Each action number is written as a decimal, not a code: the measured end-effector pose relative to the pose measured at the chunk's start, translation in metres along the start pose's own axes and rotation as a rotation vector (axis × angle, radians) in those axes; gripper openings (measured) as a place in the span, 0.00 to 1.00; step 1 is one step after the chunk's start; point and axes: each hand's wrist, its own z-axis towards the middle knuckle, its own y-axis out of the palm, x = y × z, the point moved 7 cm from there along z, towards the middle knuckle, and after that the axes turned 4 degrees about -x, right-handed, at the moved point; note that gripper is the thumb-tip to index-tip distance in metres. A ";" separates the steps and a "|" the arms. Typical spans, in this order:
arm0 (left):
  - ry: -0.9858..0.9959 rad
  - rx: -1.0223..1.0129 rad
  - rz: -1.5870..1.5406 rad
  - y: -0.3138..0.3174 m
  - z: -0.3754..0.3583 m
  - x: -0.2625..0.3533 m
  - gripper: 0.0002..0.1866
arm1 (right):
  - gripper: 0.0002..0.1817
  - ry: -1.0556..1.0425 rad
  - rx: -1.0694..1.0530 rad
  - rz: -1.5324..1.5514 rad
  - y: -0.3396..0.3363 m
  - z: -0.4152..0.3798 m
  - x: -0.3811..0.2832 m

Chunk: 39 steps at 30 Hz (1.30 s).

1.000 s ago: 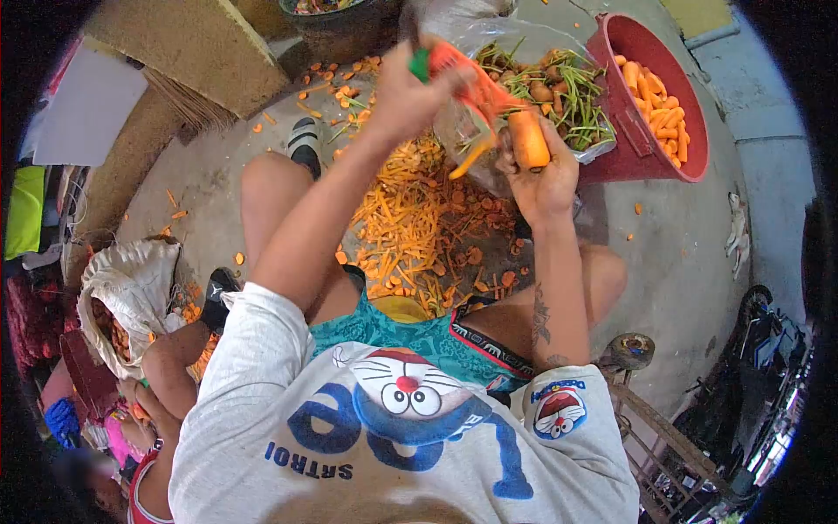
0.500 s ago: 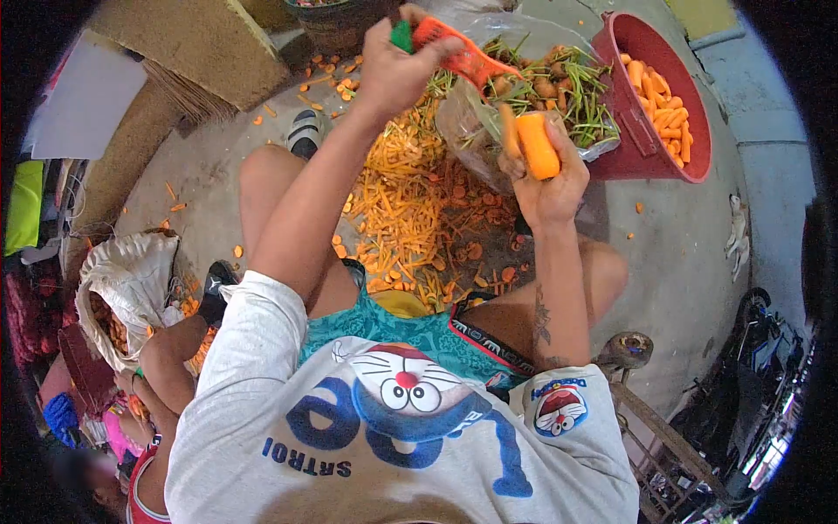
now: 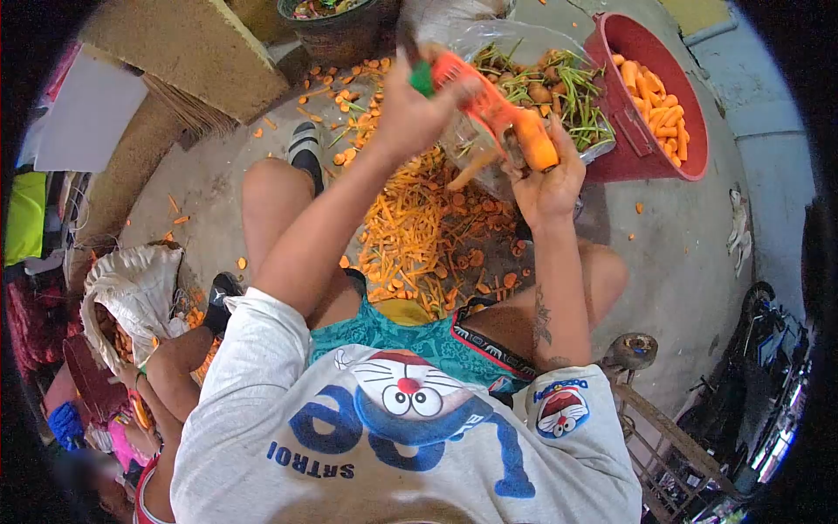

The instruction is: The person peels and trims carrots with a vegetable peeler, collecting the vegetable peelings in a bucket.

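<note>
Orange peeler [image 3: 476, 88] in LH [image 3: 412, 112], carrot [image 3: 536, 144] in RH [image 3: 550, 185]

Toward 11 o'clock is a dark round tub [image 3: 330, 37] with mixed scraps inside. Near 10 o'clock, a thick brown rough-faced slab [image 3: 188, 57] tilts over a bundle of thin brown bristles [image 3: 190, 106], just beside a flat white sheet [image 3: 96, 113]. A neon yellow-green cloth [image 3: 24, 214] hangs at 9 o'clock; a bunched blue cloth [image 3: 65, 424] lies at 8. A crumpled white rag [image 3: 739, 229] lies at 3, a rusty metal frame [image 3: 676, 437] stands at 4.
</note>
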 end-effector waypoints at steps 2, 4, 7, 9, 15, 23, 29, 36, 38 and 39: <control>0.168 -0.082 0.054 0.016 -0.004 0.016 0.10 | 0.16 -0.026 -0.004 -0.034 0.004 -0.003 0.001; 0.110 -0.082 -0.005 0.011 0.002 0.012 0.10 | 0.17 -0.058 -0.092 -0.084 -0.004 -0.003 0.004; -0.164 0.117 -0.063 -0.037 0.022 -0.007 0.11 | 0.16 0.083 -0.458 0.051 0.014 -0.005 0.004; -0.223 0.117 0.040 -0.037 0.016 -0.016 0.11 | 0.15 0.082 -0.311 -0.028 0.019 -0.004 0.004; -0.119 -0.029 0.104 -0.006 0.008 0.002 0.11 | 0.14 -0.133 -0.070 -0.156 -0.004 -0.004 0.000; 0.145 -0.106 -0.031 0.029 -0.016 0.032 0.11 | 0.14 -0.021 0.045 -0.012 0.014 -0.009 0.000; -0.160 0.081 -0.011 -0.025 0.018 -0.010 0.10 | 0.15 0.046 -0.370 0.020 0.015 -0.004 0.002; -0.162 -0.036 0.037 0.000 0.003 0.006 0.09 | 0.11 -0.082 -0.269 -0.143 0.005 -0.005 -0.001; -0.195 0.027 0.027 -0.022 0.016 -0.014 0.09 | 0.11 -0.061 -0.239 -0.169 0.009 -0.008 -0.003; -0.228 0.086 0.012 -0.032 0.018 -0.025 0.09 | 0.11 -0.044 -0.205 -0.195 0.010 -0.008 -0.004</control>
